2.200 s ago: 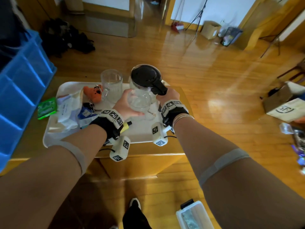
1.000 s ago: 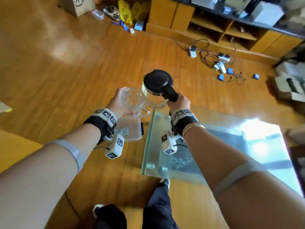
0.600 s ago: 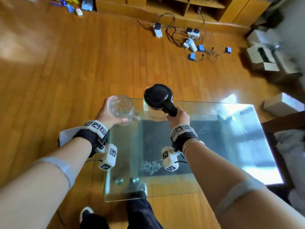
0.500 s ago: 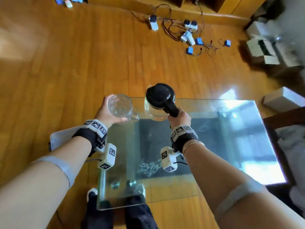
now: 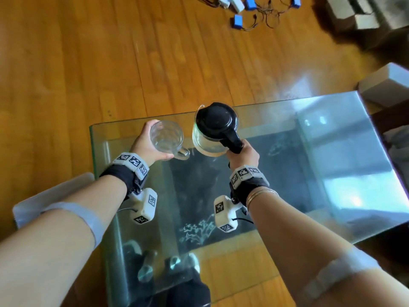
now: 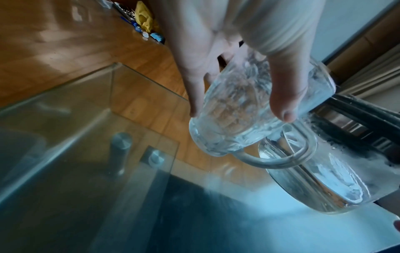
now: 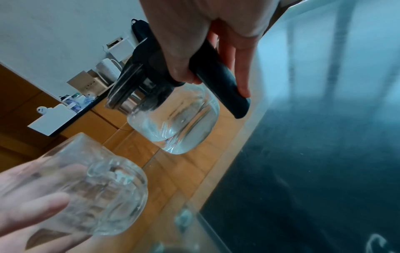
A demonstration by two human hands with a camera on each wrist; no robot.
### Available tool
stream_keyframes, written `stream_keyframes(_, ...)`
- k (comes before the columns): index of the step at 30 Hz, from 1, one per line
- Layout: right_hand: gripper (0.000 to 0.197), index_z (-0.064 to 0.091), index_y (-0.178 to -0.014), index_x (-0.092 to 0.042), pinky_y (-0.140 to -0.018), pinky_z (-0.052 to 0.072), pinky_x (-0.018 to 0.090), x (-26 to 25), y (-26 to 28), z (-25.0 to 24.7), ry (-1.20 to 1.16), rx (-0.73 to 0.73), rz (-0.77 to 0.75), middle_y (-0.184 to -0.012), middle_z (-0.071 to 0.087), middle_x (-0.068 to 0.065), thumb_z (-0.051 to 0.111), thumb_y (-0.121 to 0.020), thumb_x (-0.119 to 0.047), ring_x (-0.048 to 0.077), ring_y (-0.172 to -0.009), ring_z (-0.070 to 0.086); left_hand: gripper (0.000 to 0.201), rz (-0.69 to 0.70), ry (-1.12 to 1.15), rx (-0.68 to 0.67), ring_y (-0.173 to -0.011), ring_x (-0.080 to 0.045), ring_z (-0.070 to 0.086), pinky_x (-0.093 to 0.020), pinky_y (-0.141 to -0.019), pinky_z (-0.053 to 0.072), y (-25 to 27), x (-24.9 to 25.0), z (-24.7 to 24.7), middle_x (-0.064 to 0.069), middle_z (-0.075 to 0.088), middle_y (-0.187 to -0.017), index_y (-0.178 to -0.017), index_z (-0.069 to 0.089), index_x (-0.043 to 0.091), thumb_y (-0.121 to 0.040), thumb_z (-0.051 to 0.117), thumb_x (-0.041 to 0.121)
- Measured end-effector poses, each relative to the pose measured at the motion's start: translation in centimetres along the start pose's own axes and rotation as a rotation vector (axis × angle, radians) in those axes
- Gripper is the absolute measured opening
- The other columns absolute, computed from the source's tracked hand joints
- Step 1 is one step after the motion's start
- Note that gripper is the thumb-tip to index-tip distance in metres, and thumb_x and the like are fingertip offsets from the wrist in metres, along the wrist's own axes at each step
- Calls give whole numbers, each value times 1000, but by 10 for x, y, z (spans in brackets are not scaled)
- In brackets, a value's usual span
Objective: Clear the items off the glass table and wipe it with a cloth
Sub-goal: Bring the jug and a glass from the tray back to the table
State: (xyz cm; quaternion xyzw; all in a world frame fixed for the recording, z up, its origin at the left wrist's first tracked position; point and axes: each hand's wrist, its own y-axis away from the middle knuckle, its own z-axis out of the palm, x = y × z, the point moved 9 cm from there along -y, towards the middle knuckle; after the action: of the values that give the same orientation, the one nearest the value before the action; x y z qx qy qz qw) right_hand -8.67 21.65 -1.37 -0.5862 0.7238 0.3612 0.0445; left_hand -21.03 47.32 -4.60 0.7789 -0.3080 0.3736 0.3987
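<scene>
Glass table [image 5: 332,134]: rectangular clear top, dark patterned panel beneath, on plank floor. Left hand [image 5: 147,144] wraps a ribbed clear glass mug [image 5: 166,136], curved handle toward 3 o'clock, held above the table's 10 o'clock corner. Right hand [image 5: 242,155] clasps the black handle of a round glass jug [image 5: 213,131] with black lid, just beside the mug, above the table's 12 o'clock edge.

Warm wood-plank floor [image 5: 93,63], glossy with window glare. Blue blocks and tangled cables [image 5: 254,9] lie at far edge. White box [image 5: 389,83] at right. Pale wall [image 7: 54,30] above wooden cabinets [image 7: 90,123].
</scene>
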Motion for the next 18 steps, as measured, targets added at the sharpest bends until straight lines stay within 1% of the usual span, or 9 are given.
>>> stream_keyframes(1,18,60,-97,-15,-73,57,36,4,-4,1,-5,1,10,-66,51,-3,51,-82,-14,29,-76,65,97,-1,-10,-8,-117,-17,48,-31,-97,42,-5,-3,5,1,49,-130,-135,33,18,-55,87,5)
stream_keyframes(3,19,60,-98,-15,-77,58,41,12,-11,3,-16,11,31,-69,53,-1,51,-81,-15,32,-79,67,96,-11,-24,-21,-112,-15,48,-38,-91,47,-12,-7,14,6,48,-124,-134,33,21,-55,87,6)
stream_keyframes(5,19,60,-97,-15,-77,58,43,16,-19,3,-38,28,42,-73,55,1,51,-81,-17,33,-80,68,97,-7,-47,-22,-112,-16,49,-40,-94,48,-20,-11,21,8,48,-120,-133,34,22,-54,88,8)
stream_keyframes(6,18,60,-97,-15,-77,58,42,18,-22,2,-45,37,43,-74,56,2,51,-81,-17,33,-80,67,97,-6,-57,-21,-113,-17,49,-39,-96,47,-25,-12,24,8,48,-120,-133,34,22,-54,88,8)
stream_keyframes(8,19,60,-99,-14,-76,57,39,20,-30,3,-42,40,35,-78,58,3,52,-82,-17,31,-80,67,97,-2,-50,-12,-117,-19,49,-32,-99,42,-34,-16,30,8,47,-120,-133,35,20,-53,88,7)
stream_keyframes(10,20,61,-101,-14,-76,57,39,22,-37,5,-43,34,18,-81,58,4,52,-83,-16,31,-81,66,97,3,-38,2,-117,-17,48,-24,-99,36,-42,-18,35,8,47,-120,-134,34,18,-54,88,5)
stream_keyframes(11,20,61,-102,-14,-76,57,40,24,-40,7,-49,36,14,-81,58,4,53,-83,-16,31,-81,65,98,7,-35,5,-115,-15,47,-23,-98,35,-44,-18,37,8,46,-120,-135,34,18,-54,87,4)
stream_keyframes(14,20,60,-101,-12,-76,56,39,27,-47,12,-63,47,6,-81,58,5,54,-83,-17,31,-82,65,99,15,-13,8,-116,-13,47,-22,-100,34,-52,-19,43,4,48,-126,-136,33,18,-54,88,5)
stream_keyframes(18,17,60,-97,-13,-77,57,40,31,-53,19,-104,48,-5,-80,61,6,55,-82,-18,33,-82,66,101,28,7,6,-119,-14,48,-27,-107,36,-56,-21,49,1,49,-132,-136,31,21,-53,88,7)
